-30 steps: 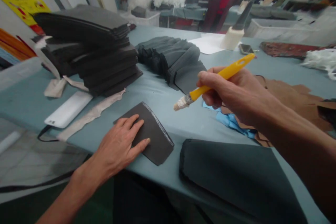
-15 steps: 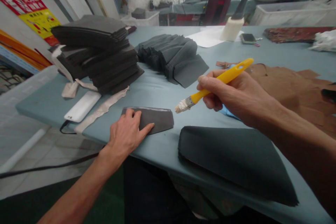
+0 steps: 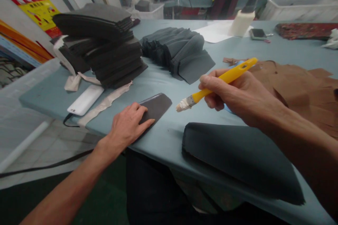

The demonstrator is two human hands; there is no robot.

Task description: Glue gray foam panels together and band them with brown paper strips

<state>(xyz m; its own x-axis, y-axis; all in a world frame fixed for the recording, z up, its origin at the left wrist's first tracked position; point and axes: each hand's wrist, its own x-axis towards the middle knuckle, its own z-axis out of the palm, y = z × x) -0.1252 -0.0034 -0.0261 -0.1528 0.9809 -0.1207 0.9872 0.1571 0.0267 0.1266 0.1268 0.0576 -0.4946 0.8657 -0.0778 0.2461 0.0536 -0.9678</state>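
My left hand (image 3: 129, 121) lies on a dark grey flat piece (image 3: 156, 107) on the table, its thumb and fingers apart, pressing from above. The piece sits at a slant, its far end pointing away to the right, and part of it is hidden under the hand. In my right hand (image 3: 224, 89) is a paintbrush (image 3: 200, 95) with a yellow handle, held between thumb and fingers. Its bristles carry whitish, caked matter and hover just right of the piece. Below the brush rests a stack of larger dark pieces (image 3: 237, 158) at the table's near edge.
Tall stacks of dark pieces (image 3: 113, 52) stand at the left of the table (image 3: 169, 137). Fanned dark pieces (image 3: 182, 51) lie behind, brown pieces (image 3: 303, 91) at right. A white power bank (image 3: 86, 100) lies at left; a pale container (image 3: 242, 23) stands at the back.
My left hand has turned the grey piece anticlockwise, so its far end points away from me. The brush has stayed nearly still. The view has shifted slightly.
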